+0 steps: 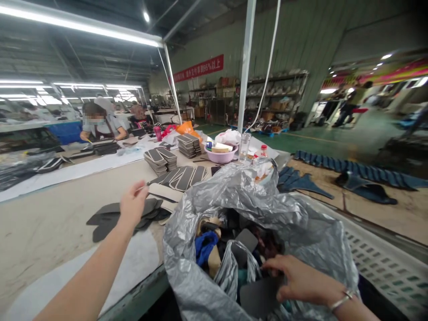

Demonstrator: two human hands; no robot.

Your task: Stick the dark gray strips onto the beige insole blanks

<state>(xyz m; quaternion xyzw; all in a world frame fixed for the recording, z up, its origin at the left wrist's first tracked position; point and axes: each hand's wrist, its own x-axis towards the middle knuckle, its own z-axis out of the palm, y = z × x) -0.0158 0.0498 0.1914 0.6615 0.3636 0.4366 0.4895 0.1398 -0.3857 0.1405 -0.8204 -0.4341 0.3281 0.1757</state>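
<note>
My left hand (133,204) hovers over the worktable (56,214), fingers pinched on a thin pen-like tool whose tip points right, just above a spread of dark grey insole pieces (107,220). My right hand (296,280) reaches into a crinkled grey plastic bag (254,200) full of fabric and material scraps, its fingers closed on a flat dark grey piece (259,298). A blue cloth scrap (204,246) lies inside the bag to the left.
Stacks of grey insoles (160,159) and a fanned row (182,177) lie further back, beside a pink bowl (220,155) and a clear bottle (244,146). A white perforated crate (388,263) holds the bag. Another person (100,122) works at the far left.
</note>
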